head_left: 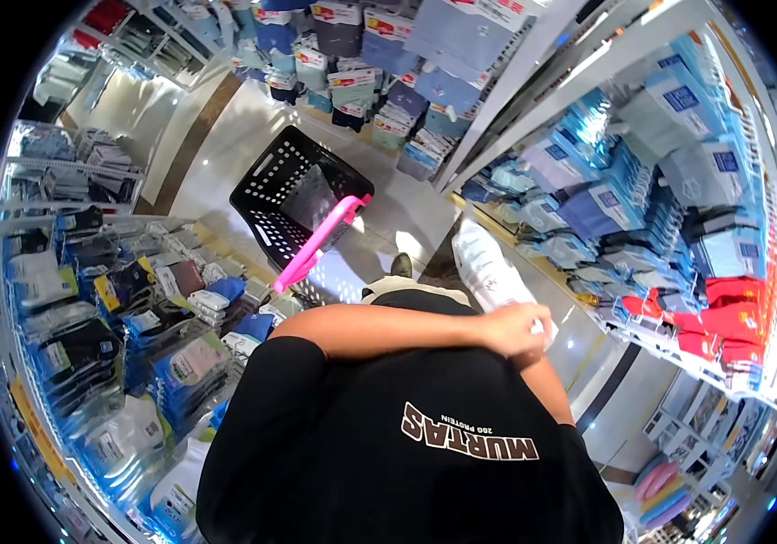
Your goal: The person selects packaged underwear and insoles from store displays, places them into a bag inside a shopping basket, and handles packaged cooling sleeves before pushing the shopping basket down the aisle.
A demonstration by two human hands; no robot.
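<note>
Across the front of my body, my left forearm reaches to the right, and my left hand (513, 330) is closed at the top of a white plastic bag (488, 263). The bag hangs down in front of me with some faint print on it. My right forearm (547, 388) comes up beneath the left hand. Its hand is mostly hidden there, so its fingers cannot be made out. On the floor ahead stands a black perforated shopping basket (257, 195) with a pink handle (320, 245). A grey flat package (311, 198) lies in it.
Racks of packaged underwear or socks (143, 317) line the left side. More packs hang on the back rack (384, 54) and on the right rack (624, 181), with red items (733, 313) at its near end. My shoe (402, 265) shows on the tiled floor (211, 172).
</note>
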